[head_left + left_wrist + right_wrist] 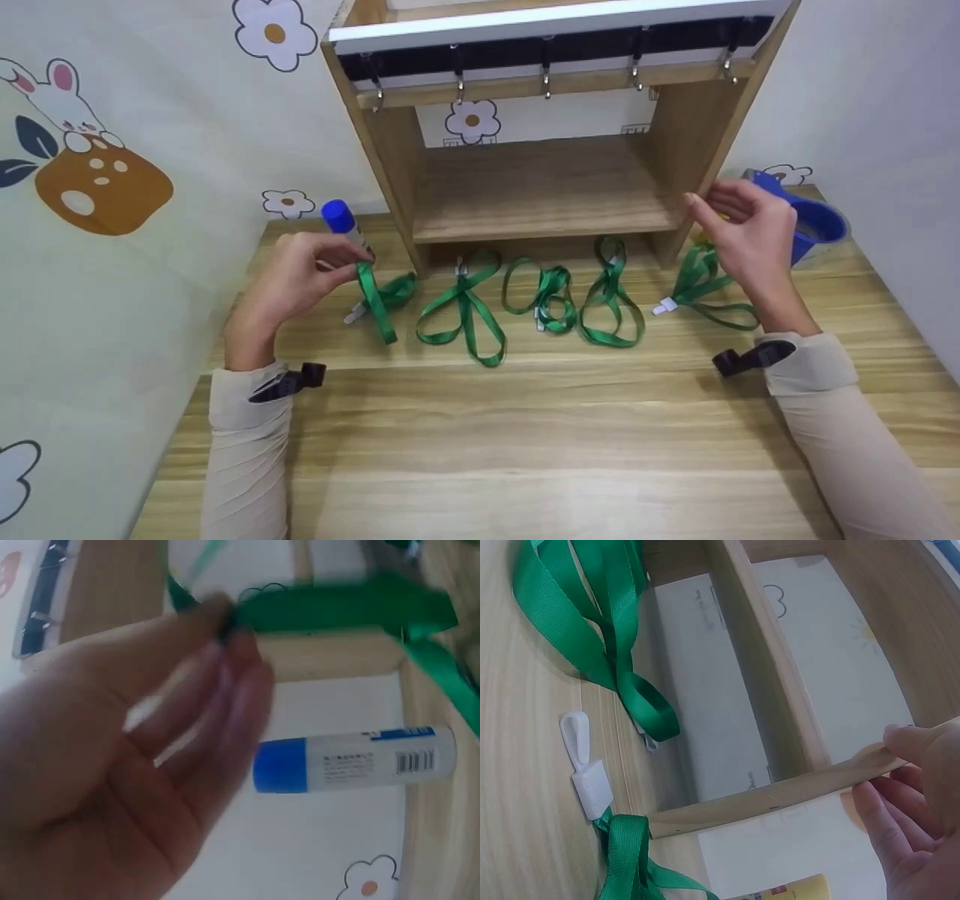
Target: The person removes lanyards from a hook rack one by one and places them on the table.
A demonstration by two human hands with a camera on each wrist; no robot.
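My left hand (307, 266) pinches the strap of the leftmost green lanyard (375, 300) between thumb and fingertips; part of it is raised, while its white clip stays near the table. In the left wrist view the strap (322, 609) stretches away from the fingertips. My right hand (750, 229) grips the right side panel's front edge of a wooden shelf (547, 187), thumb on one face and fingers on the other, as the right wrist view shows. Several more green lanyards (465, 307) lie in a row before the shelf, the rightmost lanyard (697, 277) below my right hand.
A glue stick (341, 217) with a blue cap stands left of the shelf. A blue tape dispenser (814, 217) sits to its right. Beside it is a yellow tube (806, 889), partly hidden. Several metal hooks (547, 82) hang along the shelf's upper front rail.
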